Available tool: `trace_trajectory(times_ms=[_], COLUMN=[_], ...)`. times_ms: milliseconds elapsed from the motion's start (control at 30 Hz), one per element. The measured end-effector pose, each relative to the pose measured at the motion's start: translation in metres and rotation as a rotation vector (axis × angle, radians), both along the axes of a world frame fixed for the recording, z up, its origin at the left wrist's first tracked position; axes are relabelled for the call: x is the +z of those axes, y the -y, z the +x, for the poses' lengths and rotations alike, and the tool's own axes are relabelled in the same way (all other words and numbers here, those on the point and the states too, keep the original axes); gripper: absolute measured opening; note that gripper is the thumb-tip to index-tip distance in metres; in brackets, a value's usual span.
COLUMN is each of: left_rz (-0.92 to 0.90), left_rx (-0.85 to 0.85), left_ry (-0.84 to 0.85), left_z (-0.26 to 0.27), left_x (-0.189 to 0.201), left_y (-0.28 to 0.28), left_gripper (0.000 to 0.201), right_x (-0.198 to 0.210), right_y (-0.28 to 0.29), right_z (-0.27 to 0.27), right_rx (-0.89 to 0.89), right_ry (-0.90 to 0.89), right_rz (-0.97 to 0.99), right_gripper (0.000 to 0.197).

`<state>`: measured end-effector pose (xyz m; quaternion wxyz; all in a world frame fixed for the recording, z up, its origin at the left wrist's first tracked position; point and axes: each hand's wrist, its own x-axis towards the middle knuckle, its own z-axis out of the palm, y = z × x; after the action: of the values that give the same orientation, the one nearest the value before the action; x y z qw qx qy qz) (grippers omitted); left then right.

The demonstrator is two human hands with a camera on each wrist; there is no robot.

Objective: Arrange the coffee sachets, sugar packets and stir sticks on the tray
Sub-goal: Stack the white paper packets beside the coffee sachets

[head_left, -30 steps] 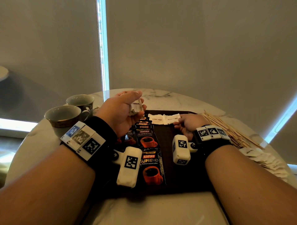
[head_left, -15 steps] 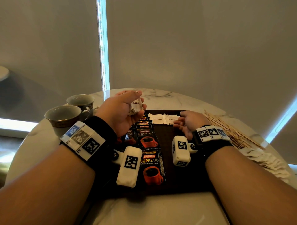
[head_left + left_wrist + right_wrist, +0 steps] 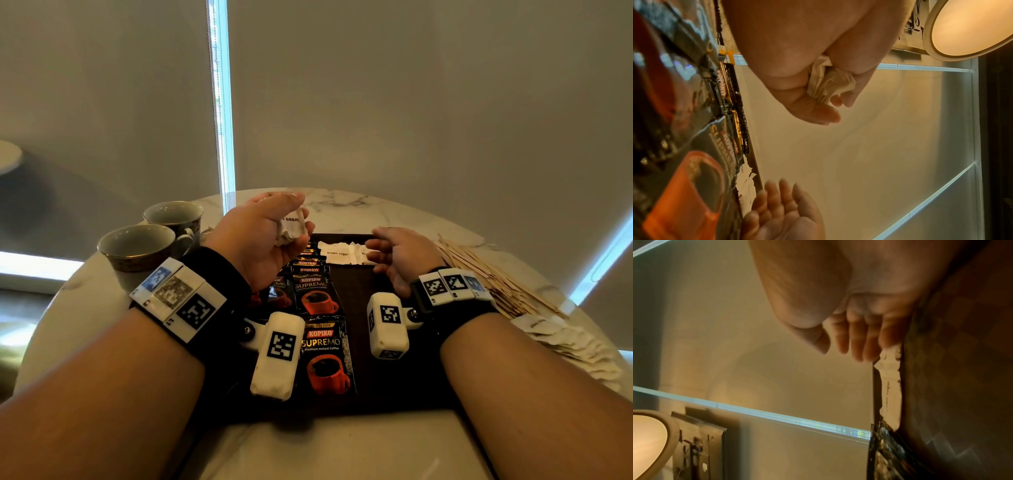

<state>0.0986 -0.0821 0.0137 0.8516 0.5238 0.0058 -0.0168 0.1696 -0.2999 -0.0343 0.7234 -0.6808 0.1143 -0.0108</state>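
Observation:
A dark tray (image 3: 383, 387) lies on the marble table. A row of black coffee sachets (image 3: 325, 356) (image 3: 701, 164) runs down its left half. Two white brown-sugar packets (image 3: 337, 253) (image 3: 891, 386) lie at the tray's far edge. My left hand (image 3: 270, 236) (image 3: 818, 91) hovers above the far sachets and grips a bunch of sugar packets (image 3: 291, 228) (image 3: 828, 84). My right hand (image 3: 394, 255) (image 3: 851, 337) is lifted just over the tray beside the laid packets, fingers loose and holding nothing.
Two empty cups (image 3: 137, 246) stand at the left of the table. A pile of wooden stir sticks (image 3: 489, 277) and a heap of sugar packets (image 3: 565, 342) lie to the right of the tray. The tray's right half is bare.
My right hand has let go of the second laid packet and lifted off it, fingers loosening. My left hand has hardly moved.

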Motion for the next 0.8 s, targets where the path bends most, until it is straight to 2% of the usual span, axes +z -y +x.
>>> trace_trajectory(times_ms=[67,233,400,800], left_rz=[0.001,-0.005,-0.008,-0.005], left_rx=[-0.001,-0.002,0.001,0.007], left_ry=[-0.004,-0.009,-0.016,-0.011], left_z=[0.000,-0.001,0.000,-0.002], left_x=[0.000,0.000,0.000,0.001], left_y=[0.000,0.000,0.001,0.001], left_gripper=[0.015,0.014,0.016,0.018], right_x=[-0.001,0.000,0.003,0.002], right_y=[-0.006,-0.018,-0.024,-0.027], right_z=[-0.005,-0.006,-0.006,-0.001], right_rx=[0.116,0.316,0.360,0.395], right_ry=[0.036,-0.014,-0.067,-0.076], right_rz=[0.045,-0.022,-0.150,-0.320], right_gripper=[0.031,0.045,0.057,0.067])
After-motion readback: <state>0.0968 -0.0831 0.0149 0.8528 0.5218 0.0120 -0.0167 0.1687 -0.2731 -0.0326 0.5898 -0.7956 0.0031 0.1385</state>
